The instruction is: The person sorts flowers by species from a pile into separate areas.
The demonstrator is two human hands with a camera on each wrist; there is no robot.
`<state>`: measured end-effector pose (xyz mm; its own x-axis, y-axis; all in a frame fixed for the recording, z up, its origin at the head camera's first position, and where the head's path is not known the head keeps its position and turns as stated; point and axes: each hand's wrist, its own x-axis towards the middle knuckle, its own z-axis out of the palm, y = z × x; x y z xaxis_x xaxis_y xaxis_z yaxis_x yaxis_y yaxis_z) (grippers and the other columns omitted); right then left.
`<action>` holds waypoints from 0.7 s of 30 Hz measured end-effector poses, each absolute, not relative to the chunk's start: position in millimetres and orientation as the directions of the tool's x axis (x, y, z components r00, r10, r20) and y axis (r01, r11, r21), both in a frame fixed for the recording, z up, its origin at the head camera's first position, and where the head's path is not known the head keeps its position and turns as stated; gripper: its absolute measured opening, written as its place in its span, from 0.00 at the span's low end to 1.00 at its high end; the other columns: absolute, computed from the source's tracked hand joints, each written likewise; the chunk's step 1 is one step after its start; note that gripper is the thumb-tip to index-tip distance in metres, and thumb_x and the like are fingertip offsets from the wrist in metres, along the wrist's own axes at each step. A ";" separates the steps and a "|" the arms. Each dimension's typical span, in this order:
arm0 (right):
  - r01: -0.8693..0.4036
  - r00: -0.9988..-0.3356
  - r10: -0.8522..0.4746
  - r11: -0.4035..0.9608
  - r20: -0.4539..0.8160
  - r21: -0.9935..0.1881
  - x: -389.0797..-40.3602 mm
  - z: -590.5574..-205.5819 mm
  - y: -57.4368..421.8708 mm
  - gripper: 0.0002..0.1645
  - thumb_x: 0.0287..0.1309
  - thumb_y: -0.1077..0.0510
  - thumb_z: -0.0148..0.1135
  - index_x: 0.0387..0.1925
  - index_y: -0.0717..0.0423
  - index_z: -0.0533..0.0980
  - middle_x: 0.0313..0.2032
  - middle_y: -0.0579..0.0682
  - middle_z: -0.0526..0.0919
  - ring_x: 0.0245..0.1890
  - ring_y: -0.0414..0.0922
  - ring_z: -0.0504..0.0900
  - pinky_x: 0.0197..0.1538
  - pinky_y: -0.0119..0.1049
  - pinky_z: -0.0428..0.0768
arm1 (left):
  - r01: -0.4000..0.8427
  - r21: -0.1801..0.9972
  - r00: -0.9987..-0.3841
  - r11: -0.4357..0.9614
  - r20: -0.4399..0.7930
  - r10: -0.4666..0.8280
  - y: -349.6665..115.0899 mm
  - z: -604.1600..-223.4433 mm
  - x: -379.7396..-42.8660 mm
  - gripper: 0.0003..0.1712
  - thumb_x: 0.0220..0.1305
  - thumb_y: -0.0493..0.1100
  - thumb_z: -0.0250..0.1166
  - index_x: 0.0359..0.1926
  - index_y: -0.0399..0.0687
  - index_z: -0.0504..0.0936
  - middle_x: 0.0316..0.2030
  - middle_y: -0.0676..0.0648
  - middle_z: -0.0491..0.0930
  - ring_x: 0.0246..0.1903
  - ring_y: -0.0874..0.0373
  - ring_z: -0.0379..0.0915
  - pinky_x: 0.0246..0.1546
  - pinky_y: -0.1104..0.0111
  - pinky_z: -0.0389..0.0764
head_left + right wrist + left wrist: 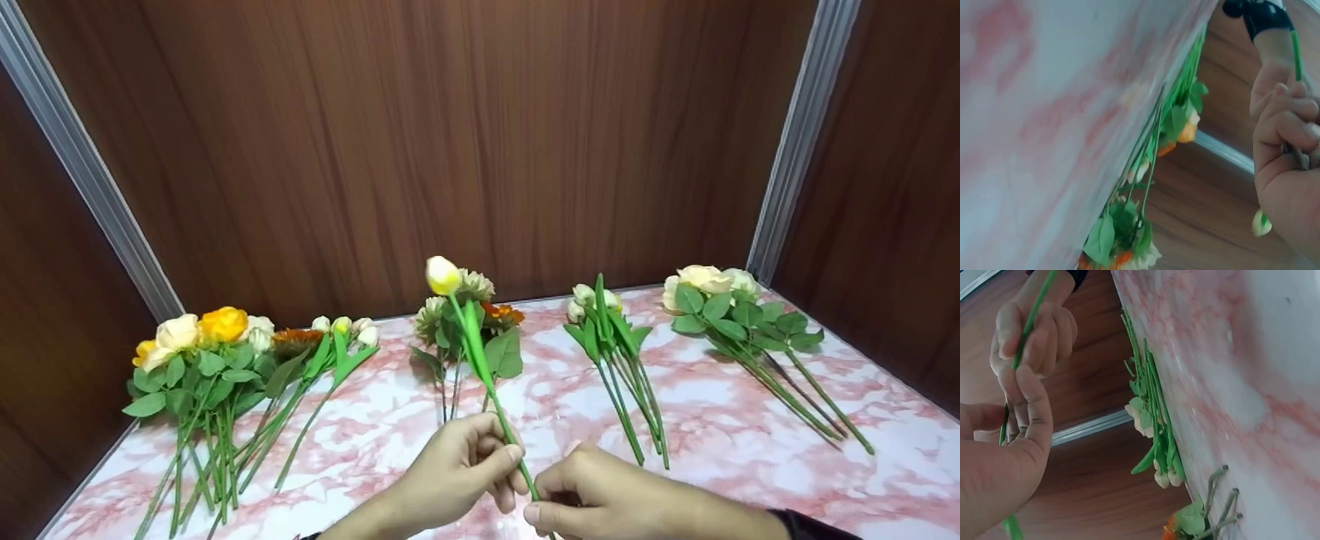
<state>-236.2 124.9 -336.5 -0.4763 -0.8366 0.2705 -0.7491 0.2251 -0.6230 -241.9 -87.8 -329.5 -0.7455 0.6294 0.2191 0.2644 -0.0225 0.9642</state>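
Observation:
A single tulip (444,276) with a white and yellow head and a long green stem is raised above the table, its head up and leaning left. Around the middle of its stem, my left hand (457,472) pinches with thumb and fingers. Lower down, my right hand (600,491) grips the stem close to its bottom end. In the left wrist view the green stem (1033,320) runs through both hands. Behind the tulip, a group of pale and orange flowers (504,313) lies partly hidden by it.
At the left lies a large bunch of cream and orange roses (223,325), beside more tulips (341,326). White tulips (600,300) lie right of centre, cream roses (705,279) at the far right. Brown wood-look panels (480,150) enclose the pink marbled table (720,450).

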 end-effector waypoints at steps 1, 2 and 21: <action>-0.734 -0.488 -0.830 0.222 0.272 -0.641 -235.9 -337.0 124.2 0.17 0.66 0.55 0.50 0.22 0.54 0.76 0.12 0.48 0.73 0.14 0.19 0.60 0.13 0.19 0.64 | 0.269 0.963 -0.743 -0.020 0.221 0.632 -87.5 -330.4 -242.0 0.14 0.67 0.41 0.55 0.37 0.29 0.71 0.27 0.28 0.78 0.19 0.64 0.75 0.24 0.73 0.81; -0.717 -0.499 -0.823 0.216 0.272 -0.662 -235.9 -337.4 123.9 0.17 0.67 0.55 0.49 0.23 0.55 0.76 0.11 0.49 0.73 0.14 0.19 0.61 0.13 0.19 0.65 | 0.274 0.962 -0.739 -0.015 0.221 0.636 -87.7 -331.3 -242.5 0.14 0.67 0.41 0.55 0.37 0.30 0.71 0.27 0.28 0.78 0.19 0.65 0.74 0.23 0.75 0.79; -0.609 -0.777 -0.552 0.540 0.301 -0.581 -278.5 -322.0 160.7 0.13 0.60 0.62 0.54 0.22 0.56 0.79 0.16 0.43 0.77 0.14 0.31 0.72 0.16 0.28 0.76 | 0.541 0.619 -0.837 0.569 0.329 0.438 -150.0 -322.3 -296.3 0.03 0.61 0.38 0.59 0.35 0.46 0.78 0.26 0.51 0.78 0.22 0.61 0.73 0.24 0.72 0.79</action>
<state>-278.5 160.7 -322.0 -0.7772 -0.5523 0.3014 -0.6091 0.5402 -0.5807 -296.3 -150.0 -322.3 -0.8366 0.4377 0.3293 0.5413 0.5687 0.6194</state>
